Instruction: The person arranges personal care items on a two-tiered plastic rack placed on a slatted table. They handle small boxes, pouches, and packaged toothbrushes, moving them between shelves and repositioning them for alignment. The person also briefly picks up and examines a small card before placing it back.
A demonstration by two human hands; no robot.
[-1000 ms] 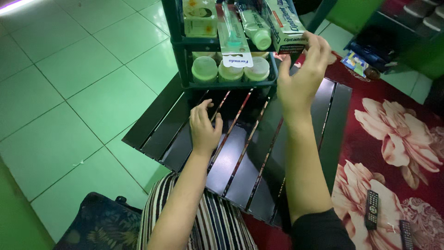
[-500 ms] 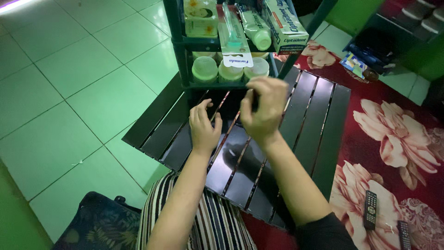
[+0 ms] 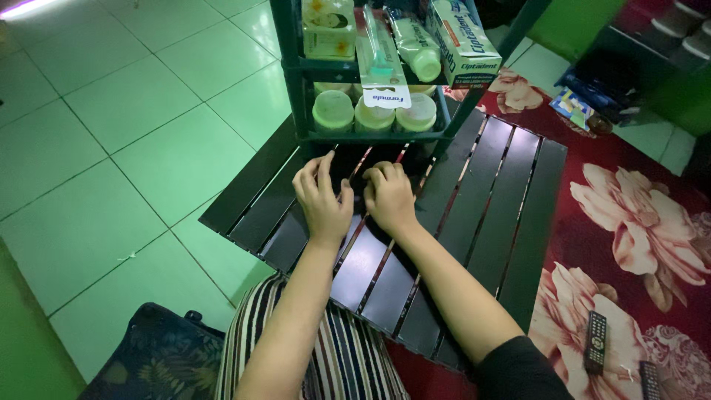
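both hands rest on the black slatted table (image 3: 474, 222), side by side and close together, just in front of the dark shelf rack (image 3: 300, 89) that stands on the table's far end. the left hand (image 3: 324, 196) lies palm down with its fingers spread loosely over the slats, grasping nothing, fingertips pointing toward the rack's lowest shelf. the right hand (image 3: 389, 196) sits just beside it, nearly touching, with fingers curled under in a loose fist against the table top; whether anything is tucked beneath them cannot be told.

on the rack's lowest shelf, directly beyond the hands, stand three round jars with pale lids (image 3: 374, 111) in a row. the shelf above them holds a yellowish box (image 3: 328, 28), a packaged toothbrush (image 3: 375, 48) whose card hangs down over the jars, a tube with a pale cap (image 3: 415, 48) and a long toothpaste carton (image 3: 459, 41) lying at an angle.

to the right of the table spreads a red floral carpet (image 3: 629, 222), with a black remote control (image 3: 595, 341) lying on it near the table's near corner. to the left of the table is pale tiled floor (image 3: 111, 133). nearer than the table, striped fabric (image 3: 333, 363) covers the person's lap.
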